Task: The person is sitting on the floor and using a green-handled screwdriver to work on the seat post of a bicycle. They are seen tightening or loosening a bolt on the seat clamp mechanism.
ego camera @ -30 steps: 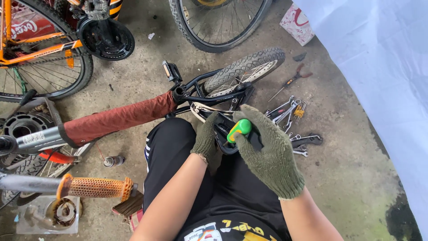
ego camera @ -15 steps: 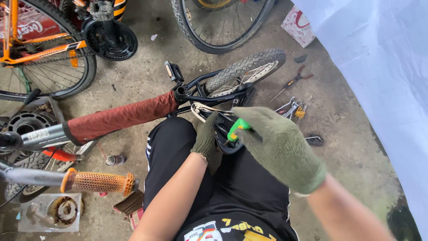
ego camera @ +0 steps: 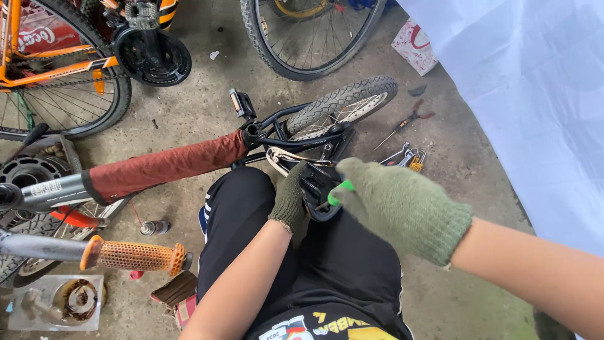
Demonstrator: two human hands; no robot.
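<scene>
1. Bicycle (ego camera: 189, 160), the small one with a rust-red padded frame tube, lies on its side on the concrete floor (ego camera: 201, 107) just ahead of my knees, its rear wheel (ego camera: 343, 104) pointing away from me.
2. Around it I see an orange bicycle (ego camera: 56, 66) at upper left and a second large wheel (ego camera: 308, 38) at the top.
3. My right hand (ego camera: 402, 204), in a green knit glove, is closed around a green-handled screwdriver (ego camera: 340, 189).
4. My left hand (ego camera: 290, 196), gloved too, grips the black saddle (ego camera: 318, 189) from the left.
5. Loose tools (ego camera: 406, 154) lie near the wheel.
</scene>
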